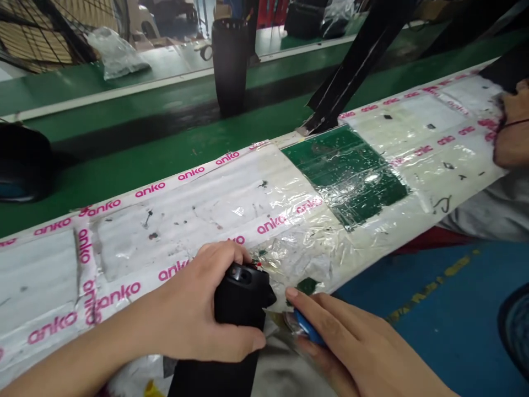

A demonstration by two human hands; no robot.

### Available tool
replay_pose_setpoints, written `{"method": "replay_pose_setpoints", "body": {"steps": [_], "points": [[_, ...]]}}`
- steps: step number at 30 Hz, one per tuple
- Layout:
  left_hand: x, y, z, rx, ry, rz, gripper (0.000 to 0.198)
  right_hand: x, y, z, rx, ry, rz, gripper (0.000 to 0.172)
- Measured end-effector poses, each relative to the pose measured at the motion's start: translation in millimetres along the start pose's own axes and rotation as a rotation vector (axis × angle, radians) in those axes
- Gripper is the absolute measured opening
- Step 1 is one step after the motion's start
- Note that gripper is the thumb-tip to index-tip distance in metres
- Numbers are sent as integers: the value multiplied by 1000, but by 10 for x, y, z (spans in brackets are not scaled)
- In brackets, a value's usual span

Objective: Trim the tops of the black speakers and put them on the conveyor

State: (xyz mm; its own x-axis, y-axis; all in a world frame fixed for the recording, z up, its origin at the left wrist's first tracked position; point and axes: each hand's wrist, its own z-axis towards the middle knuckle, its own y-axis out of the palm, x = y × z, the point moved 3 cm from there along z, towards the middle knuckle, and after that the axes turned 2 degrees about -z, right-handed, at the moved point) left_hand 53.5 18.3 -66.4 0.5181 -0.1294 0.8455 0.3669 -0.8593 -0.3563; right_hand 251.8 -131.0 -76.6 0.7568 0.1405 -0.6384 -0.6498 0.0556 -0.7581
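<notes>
Left hand (194,309): clenched around black cylinder (239,300)
Right hand (355,344): grasping blue piece (308,328), just beside cylinder
Counter (215,204): plastic-wrapped, anko tape (149,190)

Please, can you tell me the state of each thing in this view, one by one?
left hand, closed around the black cylinder
black cylinder, held, lower end past the bench edge
right hand, holding the blue object
blue object, pinched, kind unclear
clear film, wrinkled over a green panel
black tube, standing upright, top open
co-worker's hand, resting on the bench's far end
</notes>
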Motion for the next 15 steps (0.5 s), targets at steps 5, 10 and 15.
{"method": "replay_pose_setpoints", "body": {"steps": [5, 10, 15], "points": [[-94, 38, 41, -36, 35, -119, 59, -50, 53, 153, 48, -197, -326, 32], [-102, 50, 68, -47, 71, -167, 56, -85, 76, 184, -5, -195, -452, 31], [-113, 41, 80, -63, 72, -185, 53, -105, 103, 117, -108, -155, -457, 30]]}}
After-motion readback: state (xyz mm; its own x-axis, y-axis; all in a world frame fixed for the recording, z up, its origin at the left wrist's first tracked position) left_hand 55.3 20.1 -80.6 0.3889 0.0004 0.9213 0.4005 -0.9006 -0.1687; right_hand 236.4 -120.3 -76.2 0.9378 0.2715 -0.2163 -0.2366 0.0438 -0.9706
